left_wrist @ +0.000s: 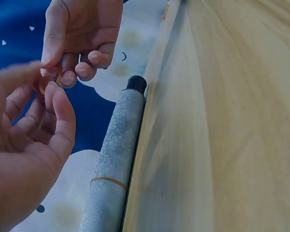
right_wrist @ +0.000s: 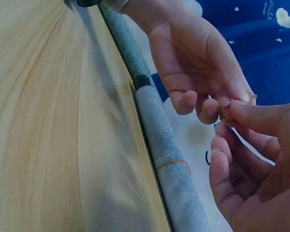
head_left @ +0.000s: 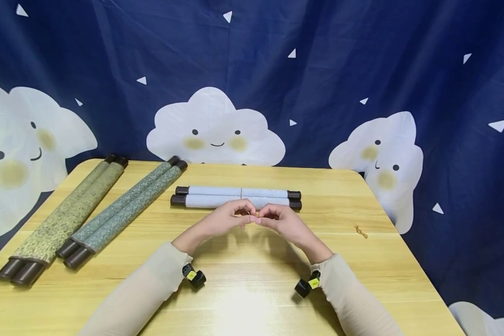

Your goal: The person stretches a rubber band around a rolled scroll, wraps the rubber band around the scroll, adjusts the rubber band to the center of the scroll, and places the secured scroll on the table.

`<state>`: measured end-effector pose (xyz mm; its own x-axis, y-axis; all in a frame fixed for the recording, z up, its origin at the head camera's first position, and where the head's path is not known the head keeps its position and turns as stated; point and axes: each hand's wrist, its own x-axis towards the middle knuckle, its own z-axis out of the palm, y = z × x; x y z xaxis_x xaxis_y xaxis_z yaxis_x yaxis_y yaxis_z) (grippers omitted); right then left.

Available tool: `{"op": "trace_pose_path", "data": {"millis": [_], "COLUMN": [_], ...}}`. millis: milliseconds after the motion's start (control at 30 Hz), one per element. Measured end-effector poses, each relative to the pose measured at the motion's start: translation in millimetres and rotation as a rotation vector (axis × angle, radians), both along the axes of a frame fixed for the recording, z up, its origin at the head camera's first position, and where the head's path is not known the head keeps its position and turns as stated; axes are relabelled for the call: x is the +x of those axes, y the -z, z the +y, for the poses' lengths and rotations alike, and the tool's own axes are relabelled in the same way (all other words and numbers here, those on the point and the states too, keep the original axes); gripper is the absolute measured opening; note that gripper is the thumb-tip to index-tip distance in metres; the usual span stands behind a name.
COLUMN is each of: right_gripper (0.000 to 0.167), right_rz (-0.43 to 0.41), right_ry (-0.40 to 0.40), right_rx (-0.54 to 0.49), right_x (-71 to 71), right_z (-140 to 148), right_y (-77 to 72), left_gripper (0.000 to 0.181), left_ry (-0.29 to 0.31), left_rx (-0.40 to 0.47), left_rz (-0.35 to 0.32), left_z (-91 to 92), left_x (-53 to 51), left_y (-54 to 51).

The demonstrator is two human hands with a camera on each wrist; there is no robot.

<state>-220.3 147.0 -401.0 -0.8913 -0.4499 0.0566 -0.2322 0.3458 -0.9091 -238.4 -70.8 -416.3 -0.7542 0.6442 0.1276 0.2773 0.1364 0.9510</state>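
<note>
Over wooden table (head_left: 340,196), hands (head_left: 223,219), perhaps band (left_wrist: 59,76), blue backdrop (head_left: 256,60)

Forearms (head_left: 140,291) angled inward; left fingers (head_left: 248,219), right fingers (head_left: 268,221) pinching, tips close together.

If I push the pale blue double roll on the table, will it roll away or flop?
The pale blue double roll probably won't roll far, since its two round halves lie side by side with a thin band across. It likely stays stiff: it lies straight between dark end caps. It might slide, because the tabletop looks smooth.
</note>
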Motion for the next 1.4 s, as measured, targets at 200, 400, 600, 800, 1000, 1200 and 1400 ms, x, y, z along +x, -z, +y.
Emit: {"op": "trace_pose_path", "data": {"millis": [200,400,600,800,1000,1200,1400], "right_gripper": [0.016,0.02,0.021,0.02,0.019,0.019,0.018], "right_rz": [-0.018,-0.06,-0.123,-0.151,-0.105,-0.053,-0.055], "right_ry": [0.051,0.0,-0.051,-0.058,-0.008,0.114,0.106], "right_rx": [-0.056,-0.072,-0.134,-0.181,-0.165,-0.166,-0.146], "right_x": [-1.2,-1.6,0.4,1.5,1.4,-1.9,-2.7], "right_z": [3.9,3.6,2.2,2.7,3.2,5.6,7.6], "right_y": [-2.2,-0.8,-1.5,-2.5,-4.2,-6.8,-8.3], "left_gripper": [0.011,0.014,0.019,0.019,0.014,0.015,0.018], "left_ry": [-0.076,-0.151,-0.136,-0.131,-0.146,-0.116,-0.173], "left_rx": [-0.003,0.019,0.043,0.029,0.051,0.005,-0.057], "left_rz": [-0.006,-0.025,0.01,0.033,0.017,0.045,0.089], "left_z": [0.1,0.5,0.2,0.1,-0.7,-0.9,-2.7], "left_x": [-2.6,-2.3,-3.0,-2.6,-0.9,-1.7,-2.4], "left_y": [1.7,-0.7,-0.9,-0.5,-4.0,-3.2,-4.4]}}
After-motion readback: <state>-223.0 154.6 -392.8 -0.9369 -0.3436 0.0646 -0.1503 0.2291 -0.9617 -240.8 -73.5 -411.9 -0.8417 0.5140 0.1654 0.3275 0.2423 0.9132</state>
